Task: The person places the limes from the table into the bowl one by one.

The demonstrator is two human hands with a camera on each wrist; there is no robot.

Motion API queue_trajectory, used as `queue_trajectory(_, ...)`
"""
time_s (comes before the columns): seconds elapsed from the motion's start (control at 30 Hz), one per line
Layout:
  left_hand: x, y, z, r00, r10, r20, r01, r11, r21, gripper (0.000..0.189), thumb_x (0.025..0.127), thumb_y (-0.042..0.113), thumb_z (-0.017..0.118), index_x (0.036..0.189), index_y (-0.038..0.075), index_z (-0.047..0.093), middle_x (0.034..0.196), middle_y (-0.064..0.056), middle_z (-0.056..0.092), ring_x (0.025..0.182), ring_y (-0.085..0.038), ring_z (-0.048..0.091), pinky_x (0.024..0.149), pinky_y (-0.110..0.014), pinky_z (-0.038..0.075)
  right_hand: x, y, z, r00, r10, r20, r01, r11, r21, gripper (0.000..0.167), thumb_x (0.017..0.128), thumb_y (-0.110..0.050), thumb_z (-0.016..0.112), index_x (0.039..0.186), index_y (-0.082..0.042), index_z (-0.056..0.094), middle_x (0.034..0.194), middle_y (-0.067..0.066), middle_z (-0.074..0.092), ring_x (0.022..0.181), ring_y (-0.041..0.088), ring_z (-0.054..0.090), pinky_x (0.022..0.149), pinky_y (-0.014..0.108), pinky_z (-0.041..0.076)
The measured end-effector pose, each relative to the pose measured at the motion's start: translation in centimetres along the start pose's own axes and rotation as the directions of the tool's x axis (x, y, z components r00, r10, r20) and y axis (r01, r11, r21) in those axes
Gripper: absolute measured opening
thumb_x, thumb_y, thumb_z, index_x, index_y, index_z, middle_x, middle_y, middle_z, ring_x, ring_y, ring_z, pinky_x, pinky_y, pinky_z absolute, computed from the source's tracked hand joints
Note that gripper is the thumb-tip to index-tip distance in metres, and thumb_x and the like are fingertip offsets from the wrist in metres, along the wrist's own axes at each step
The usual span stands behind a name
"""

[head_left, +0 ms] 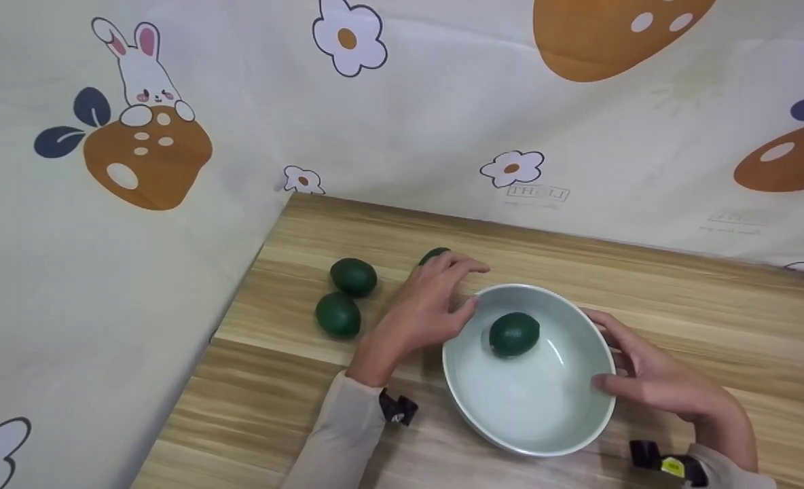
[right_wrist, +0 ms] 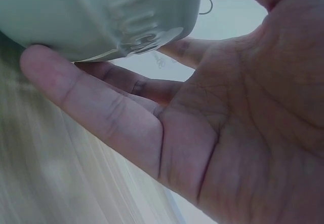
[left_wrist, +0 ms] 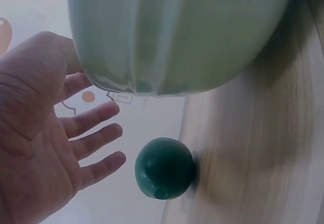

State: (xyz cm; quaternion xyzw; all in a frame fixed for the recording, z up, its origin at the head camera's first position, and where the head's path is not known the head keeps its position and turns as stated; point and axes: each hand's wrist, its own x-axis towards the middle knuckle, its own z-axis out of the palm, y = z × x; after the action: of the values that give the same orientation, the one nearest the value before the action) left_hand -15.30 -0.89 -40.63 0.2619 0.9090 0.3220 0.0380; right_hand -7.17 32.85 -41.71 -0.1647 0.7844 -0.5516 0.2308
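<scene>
A pale green bowl point(head_left: 531, 407) holds one dark green lime-like fruit point(head_left: 515, 335) toward its far side. My right hand point(head_left: 667, 373) grips the bowl's right side, thumb over the rim and fingers against the outer wall. In the right wrist view the fingers point(right_wrist: 101, 102) reach along the underside of the bowl point(right_wrist: 101, 16). My left hand point(head_left: 429, 305) is by the upper left rim, fingers spread and holding nothing; whether its thumb touches the rim I cannot tell. Beyond it another green fruit point(head_left: 434, 255) is partly hidden. The left wrist view shows a green fruit point(left_wrist: 164, 168) apart from the fingertips.
Two more green fruits point(head_left: 354, 277) lie close together on the wooden table point(head_left: 266, 394), left of my left hand. A wall covering point(head_left: 402, 136) printed with flowers, a rabbit and orange shapes rises behind the table and along its left edge.
</scene>
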Motion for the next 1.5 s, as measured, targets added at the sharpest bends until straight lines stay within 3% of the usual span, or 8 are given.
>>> queue_trajectory(0.13, 0.0, -0.2, 0.1, 1.000, 0.011, -0.025, -0.011, 1.000, 0.001, 0.043, 0.104, 0.027, 0.066, 0.146, 0.030, 0.060, 0.150, 0.003, 0.056, 0.143, -0.018, 0.051, 0.126, -0.045, 0.038, 0.1, 0.0, 0.0, 1.000, 0.008, -0.001, -0.008, 1.000, -0.002, 0.086, 0.096, -0.001, 0.069, 0.167, -0.017, 0.023, 0.159, 0.028, 0.036, 0.127, 0.006, 0.060, 0.090, 0.035, 0.063)
queue_trajectory(0.37, 0.1, -0.8, 0.2, 0.997, 0.044, -0.066, -0.045, 0.999, -0.004, 0.041, 0.103, 0.024, 0.065, 0.144, 0.026, 0.062, 0.150, 0.000, 0.057, 0.144, -0.020, 0.051, 0.123, -0.047, 0.038, 0.0, 0.1, 0.1, 1.000, -0.016, -0.006, 0.016, 1.000, -0.004, 0.085, 0.096, 0.001, 0.068, 0.166, -0.016, 0.024, 0.153, 0.015, 0.047, 0.128, 0.004, 0.060, 0.089, 0.035, 0.063)
queue_trajectory(0.63, 0.3, -1.2, 0.0, 0.997, 0.023, -0.077, -0.024, 1.000, -0.006, 0.040, 0.104, 0.026, 0.064, 0.144, 0.028, 0.062, 0.151, 0.000, 0.057, 0.145, -0.020, 0.051, 0.124, -0.046, 0.039, 0.1, 0.1, 0.0, 1.000, 0.015, -0.009, -0.014, 1.000, 0.010, 0.086, 0.095, 0.000, 0.068, 0.166, -0.015, 0.023, 0.157, 0.031, 0.038, 0.127, 0.003, 0.061, 0.089, 0.036, 0.064)
queue_trajectory(1.03, 0.3, -1.7, -0.3, 0.997, -0.026, -0.073, 0.025, 0.999, -0.020, 0.040, 0.105, 0.026, 0.063, 0.145, 0.028, 0.061, 0.152, 0.001, 0.057, 0.145, -0.020, 0.050, 0.124, -0.047, 0.039, 0.0, 0.2, 0.0, 1.000, -0.006, 0.000, 0.006, 1.000, 0.012, 0.086, 0.095, 0.001, 0.068, 0.166, -0.013, 0.021, 0.154, 0.033, 0.039, 0.126, 0.007, 0.063, 0.088, 0.038, 0.064)
queue_trajectory(1.33, 0.5, -2.1, 0.0, 0.997, -0.018, -0.075, 0.016, 1.000, -0.022, 0.041, 0.104, 0.023, 0.062, 0.145, 0.027, 0.060, 0.151, 0.000, 0.057, 0.143, -0.021, 0.052, 0.123, -0.047, 0.040, 0.0, 0.4, -0.1, 0.999, -0.047, 0.005, 0.046, 0.999, 0.004, 0.084, 0.096, 0.002, 0.067, 0.166, -0.013, 0.023, 0.148, 0.011, 0.052, 0.126, 0.009, 0.063, 0.090, 0.035, 0.063)
queue_trajectory(1.5, 0.5, -2.4, 0.0, 0.997, -0.026, -0.079, 0.024, 0.999, -0.027, 0.041, 0.104, 0.022, 0.062, 0.145, 0.026, 0.060, 0.151, 0.000, 0.057, 0.144, -0.022, 0.051, 0.123, -0.047, 0.040, 0.0, 0.3, -0.1, 0.999, -0.035, 0.002, 0.035, 0.999, -0.008, 0.085, 0.096, 0.002, 0.067, 0.166, -0.013, 0.022, 0.149, 0.020, 0.049, 0.125, 0.010, 0.064, 0.089, 0.037, 0.063)
